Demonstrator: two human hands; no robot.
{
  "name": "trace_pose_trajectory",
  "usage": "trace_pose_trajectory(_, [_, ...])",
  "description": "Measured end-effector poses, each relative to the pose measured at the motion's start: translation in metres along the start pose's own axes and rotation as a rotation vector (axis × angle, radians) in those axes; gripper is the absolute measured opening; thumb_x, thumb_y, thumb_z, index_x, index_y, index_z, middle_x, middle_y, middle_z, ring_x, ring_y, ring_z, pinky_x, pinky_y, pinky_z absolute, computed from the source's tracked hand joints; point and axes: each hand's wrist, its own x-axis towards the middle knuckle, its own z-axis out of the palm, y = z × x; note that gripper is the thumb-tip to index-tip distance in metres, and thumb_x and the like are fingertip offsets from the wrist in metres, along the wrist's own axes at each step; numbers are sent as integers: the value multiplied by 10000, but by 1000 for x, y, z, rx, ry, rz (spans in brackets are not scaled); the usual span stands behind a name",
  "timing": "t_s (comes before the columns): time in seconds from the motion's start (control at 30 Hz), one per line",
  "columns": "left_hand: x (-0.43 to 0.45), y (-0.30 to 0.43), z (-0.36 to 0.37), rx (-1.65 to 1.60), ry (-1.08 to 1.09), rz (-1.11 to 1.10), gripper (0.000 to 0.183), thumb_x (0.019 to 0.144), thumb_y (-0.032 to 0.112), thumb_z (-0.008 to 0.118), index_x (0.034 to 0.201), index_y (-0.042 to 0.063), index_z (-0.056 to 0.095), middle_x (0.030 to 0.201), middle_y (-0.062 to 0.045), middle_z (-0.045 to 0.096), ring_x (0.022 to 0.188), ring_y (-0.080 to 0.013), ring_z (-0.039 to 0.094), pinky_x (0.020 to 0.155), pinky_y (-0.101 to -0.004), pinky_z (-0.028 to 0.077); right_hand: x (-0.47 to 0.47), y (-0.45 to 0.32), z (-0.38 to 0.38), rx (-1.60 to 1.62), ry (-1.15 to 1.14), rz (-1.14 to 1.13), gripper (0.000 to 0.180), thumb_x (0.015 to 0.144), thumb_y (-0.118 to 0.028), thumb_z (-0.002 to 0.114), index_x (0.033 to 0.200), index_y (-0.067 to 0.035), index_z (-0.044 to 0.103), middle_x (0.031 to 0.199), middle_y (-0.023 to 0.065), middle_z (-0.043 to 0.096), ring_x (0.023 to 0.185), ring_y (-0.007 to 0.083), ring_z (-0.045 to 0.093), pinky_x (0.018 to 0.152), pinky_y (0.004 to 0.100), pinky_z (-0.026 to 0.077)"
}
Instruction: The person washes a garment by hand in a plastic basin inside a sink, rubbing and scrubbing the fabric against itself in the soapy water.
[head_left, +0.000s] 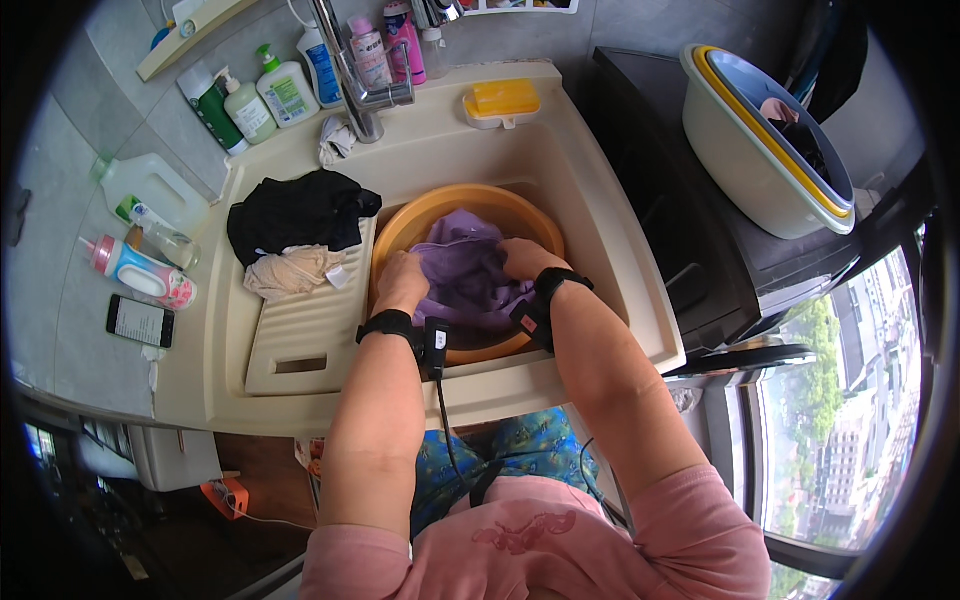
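Observation:
A purple garment (469, 274) lies bunched and wet-looking inside an orange plastic basin (465, 195), which stands in the sink (592, 202). My left hand (403, 282) grips the cloth along its left edge, inside the basin's rim. On the opposite side my right hand (531, 259) has its fingers closed on the same garment. Some of the fingertips are hidden by the fabric. Each wrist wears a black strap with a small device. Dark water seems to lie under the cloth.
Left of the basin, a ribbed washboard (307, 337) carries a black garment (300, 214) and a beige cloth (292, 271). Behind rises a chrome faucet (364, 97). Yellow soap (506, 97) sits in a dish. A phone (141, 321) and several bottles line the left; stacked basins (750, 157) stand right.

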Motion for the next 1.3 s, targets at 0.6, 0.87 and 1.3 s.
trace_pose_trajectory(0.6, [3, 2, 0, 71, -176, -29, 178, 711, 88, 546, 859, 120, 639, 927, -120, 584, 886, -278, 548, 775, -324, 432, -5, -4, -10, 68, 242, -20, 343, 695, -40, 452, 1009, -115, 572, 1017, 124, 552, 971, 280, 506, 823, 342, 405])
trace_pose_trajectory(0.87, [-11, 6, -8, 49, -506, 167, 207, 729, 151, 547, 923, 128, 614, 979, -138, 560, 898, -294, 543, 781, -345, 429, -19, -11, -2, -67, -152, 54, 307, 673, -61, 511, 964, -106, 597, 984, 132, 567, 945, 273, 530, 801, 340, 415])
trace_pose_trajectory(1.3, [4, -1, -8, -195, 75, 62, 203, 760, 184, 489, 886, 84, 612, 922, -147, 572, 884, -306, 535, 783, -354, 414, -8, -15, -14, 190, 349, -65, 306, 688, -42, 452, 948, -113, 598, 944, 135, 577, 913, 287, 531, 792, 349, 417])
